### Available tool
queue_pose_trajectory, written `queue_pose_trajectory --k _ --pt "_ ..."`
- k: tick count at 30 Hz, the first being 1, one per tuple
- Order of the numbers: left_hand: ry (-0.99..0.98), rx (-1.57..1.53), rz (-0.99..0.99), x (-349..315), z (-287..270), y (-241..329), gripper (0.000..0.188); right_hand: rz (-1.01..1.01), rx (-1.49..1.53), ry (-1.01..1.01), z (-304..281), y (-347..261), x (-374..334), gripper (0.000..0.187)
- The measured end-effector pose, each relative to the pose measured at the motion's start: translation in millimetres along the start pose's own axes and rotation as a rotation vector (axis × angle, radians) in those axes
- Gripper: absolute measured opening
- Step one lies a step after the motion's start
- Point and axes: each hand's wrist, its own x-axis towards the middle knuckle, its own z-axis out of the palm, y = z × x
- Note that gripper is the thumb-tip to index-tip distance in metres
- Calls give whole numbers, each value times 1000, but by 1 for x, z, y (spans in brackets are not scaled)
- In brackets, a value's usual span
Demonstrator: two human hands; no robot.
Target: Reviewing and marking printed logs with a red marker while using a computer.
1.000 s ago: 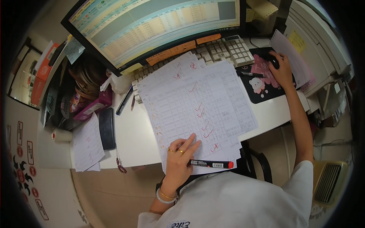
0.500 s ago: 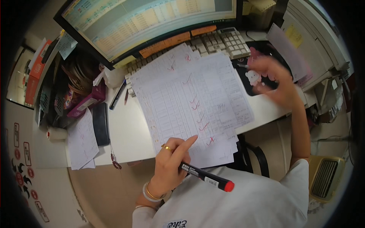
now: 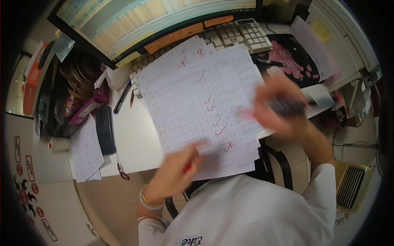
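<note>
My right hand, smeared by motion, is closed around a dark marker pen above the right side of the sheets. The marker's red end points away to the right, and a reddish blur shows below the fingers. My left hand is closed near the lower edge of the sheets, also blurred. Something small and red shows between its fingers, too unclear to name. Under both hands lies a stack of printed table sheets, with several red ticks and a red cross in a column.
A keyboard and monitor stand behind the sheets. To the right are a mouse on a dark mouse pad and a black pen. Pens, a dark flat case and loose paper lie left.
The marker has passed from my left hand to my right. My right hand has come from the mouse pad toward the sheets. My left hand has shifted slightly left.
</note>
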Motion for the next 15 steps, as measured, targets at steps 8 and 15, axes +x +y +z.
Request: queue_pose_trajectory --k 8,15 --pt "191 598 268 65 -2 -39 49 587 206 20 38 118 53 23" --pt "137 548 313 76 -17 -46 47 393 -75 -2 46 122 51 25"
